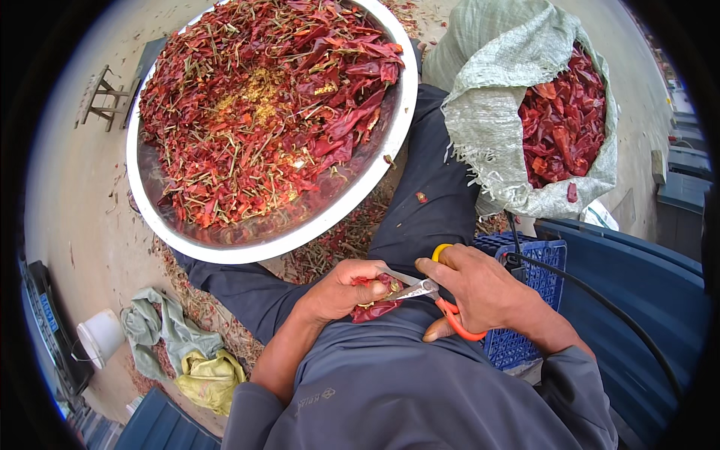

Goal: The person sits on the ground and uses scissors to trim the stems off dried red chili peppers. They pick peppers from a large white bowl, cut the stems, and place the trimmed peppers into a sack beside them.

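Observation:
Dried red chili peppers (pixel 378 310) are pinched in my left hand (pixel 350 288) above my lap. My right hand (pixel 478 287) grips scissors (pixel 419 289) with one yellow and one orange handle loop; their blades are spread around the pepper pieces by my left thumb. Beyond my hands, a wide metal basin (pixel 413 84) with a white-looking rim holds a heap of cut red chilies (pixel 225 157), stem bits and yellow seeds. At the upper right a pale green woven sack (pixel 495 112), its mouth rolled down, is full of red chili pieces (pixel 562 124).
A blue plastic crate (pixel 554 270) stands beside my right leg, with a black cable (pixel 607 309) passing over it. Chili scraps (pixel 337 247) litter the ground. At the left are a white bucket (pixel 101 337), a green sack (pixel 185 332), a yellow sack (pixel 211 379) and a wooden stool (pixel 104 98).

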{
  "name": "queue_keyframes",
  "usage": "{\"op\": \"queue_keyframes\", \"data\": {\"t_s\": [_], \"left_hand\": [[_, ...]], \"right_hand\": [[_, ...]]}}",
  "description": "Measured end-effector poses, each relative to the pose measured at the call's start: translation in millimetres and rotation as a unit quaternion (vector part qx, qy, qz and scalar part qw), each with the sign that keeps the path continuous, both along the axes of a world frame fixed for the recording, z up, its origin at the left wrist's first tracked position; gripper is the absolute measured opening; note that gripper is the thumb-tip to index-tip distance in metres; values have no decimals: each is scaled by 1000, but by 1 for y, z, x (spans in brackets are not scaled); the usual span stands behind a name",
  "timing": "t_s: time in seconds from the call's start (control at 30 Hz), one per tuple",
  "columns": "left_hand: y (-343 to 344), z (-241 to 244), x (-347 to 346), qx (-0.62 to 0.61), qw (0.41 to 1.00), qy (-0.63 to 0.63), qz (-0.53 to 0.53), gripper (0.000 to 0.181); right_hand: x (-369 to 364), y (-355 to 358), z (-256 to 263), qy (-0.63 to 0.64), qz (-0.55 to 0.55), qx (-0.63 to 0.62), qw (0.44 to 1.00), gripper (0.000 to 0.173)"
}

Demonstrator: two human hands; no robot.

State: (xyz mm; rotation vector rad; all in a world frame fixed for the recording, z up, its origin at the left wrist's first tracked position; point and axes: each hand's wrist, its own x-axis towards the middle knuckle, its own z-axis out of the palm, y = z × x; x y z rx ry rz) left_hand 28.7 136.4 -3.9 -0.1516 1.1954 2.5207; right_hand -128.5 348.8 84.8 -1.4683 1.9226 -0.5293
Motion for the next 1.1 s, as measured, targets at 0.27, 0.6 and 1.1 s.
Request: {"op": "queue_keyframes", "data": {"t_s": [0.27, 0.6, 1.1], "left_hand": [[2, -2, 0, 33, 997, -70, -5, 34], [-1, -7, -2, 12, 997, -57, -43, 18], [10, -8, -17, 27, 994, -81, -63, 19]], "right_hand": [[3, 3, -1, 51, -8, -4, 999, 85], [26, 19, -12, 132, -52, -5, 990, 80], [51, 30, -26, 63, -164, -6, 984, 75]]}}
